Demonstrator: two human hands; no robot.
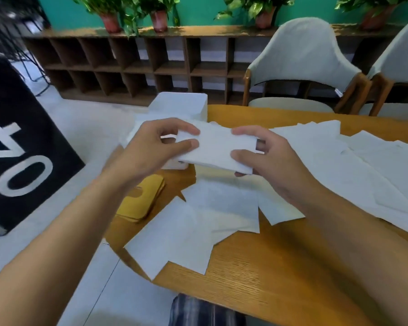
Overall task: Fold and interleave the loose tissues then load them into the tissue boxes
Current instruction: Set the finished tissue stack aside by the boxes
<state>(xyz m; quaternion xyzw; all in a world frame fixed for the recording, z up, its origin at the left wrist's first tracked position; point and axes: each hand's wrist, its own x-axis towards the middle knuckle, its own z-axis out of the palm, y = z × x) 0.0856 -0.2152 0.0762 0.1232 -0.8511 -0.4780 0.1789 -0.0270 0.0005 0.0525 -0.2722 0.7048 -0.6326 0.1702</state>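
Pinching a white, rectangular folded tissue stack [216, 147] at its two short ends, the left hand [149, 149] and right hand [269, 156] hold it above the table [245, 274], fingers [184, 128] curled on top and thumbs nearer the camera. Two white tissue boxes [181, 104] stand just behind it. Loose tissues [198, 220] lie below, overlapping too much to count.

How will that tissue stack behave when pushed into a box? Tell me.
Probably floppy: the stack is thin soft sheets, and the left hand and right hand each grip an end. Likely very light, so easily shifted. Its layers may slide apart or crumple if pushed from one end.
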